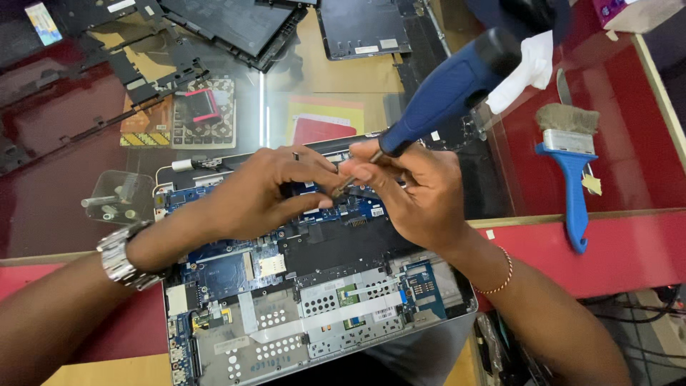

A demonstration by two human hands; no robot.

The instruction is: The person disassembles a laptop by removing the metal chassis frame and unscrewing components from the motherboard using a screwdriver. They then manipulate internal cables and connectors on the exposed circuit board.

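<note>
My right hand [421, 196] is wrapped around a blue-handled screwdriver [443, 93], handle pointing up toward 1 o'clock, tip down on the opened laptop [314, 300] around the middle of the blue circuit board [229, 268]. My left hand [264, 189] is pinched nearly closed right at the tip, fingertips steadying the shaft or a screw; too small to tell which. Laptop sits at centre of the worktop [629, 250], base cover off, insides showing.

Doing this well, my judgement: keep the driver square to the screw head, press down lightly, let the left fingers guide only, and keep the tip from slipping onto the board.

Containers: a clear plastic dish [118, 196] at 9 o'clock of the laptop, just beside its corner, holds a few small metal bits, probably screws. Blue-handled brush [574, 179] lies at 3 o'clock, well apart. Black laptop panels [236, 25] at 12 o'clock. Wristwatch [121, 257] on the left wrist.
</note>
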